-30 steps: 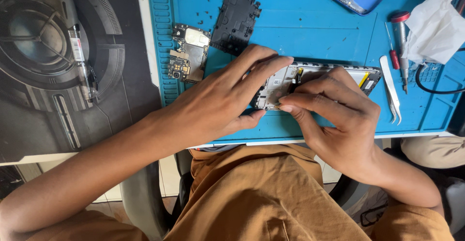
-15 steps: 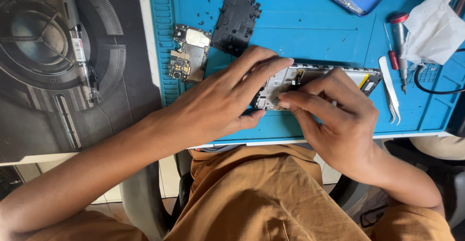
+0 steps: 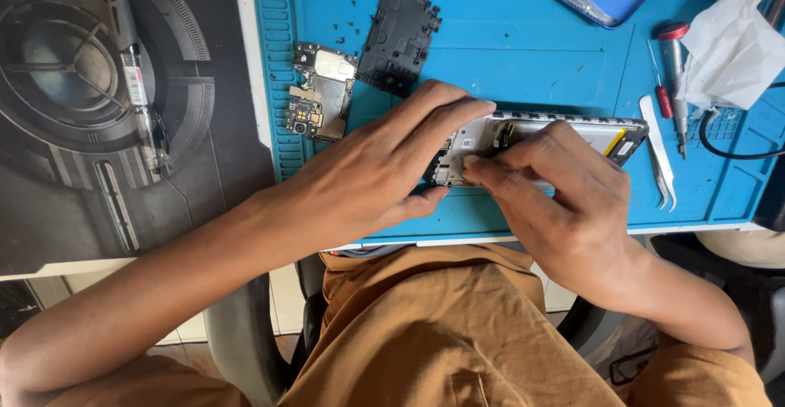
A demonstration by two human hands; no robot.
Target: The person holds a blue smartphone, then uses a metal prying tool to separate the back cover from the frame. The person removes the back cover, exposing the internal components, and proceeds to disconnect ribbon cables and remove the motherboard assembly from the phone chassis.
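Pinched between thumb and forefinger, the right hand (image 3: 564, 203) pressed at something small inside the opened phone frame (image 3: 556, 133); what it gripped was too small to tell. Compared with a moment before, those fingertips had crept only slightly toward nine o'clock along the frame, so the work stayed at the same spot. Steadying the frame's end, the left hand (image 3: 384, 170) lay draped over it, fingers curled on its edge. At eleven o'clock from that hand lay the circuit board (image 3: 320, 92) and black cover plate (image 3: 399, 39); tweezers (image 3: 658, 154) lay at three o'clock on the blue mat (image 3: 523, 55).
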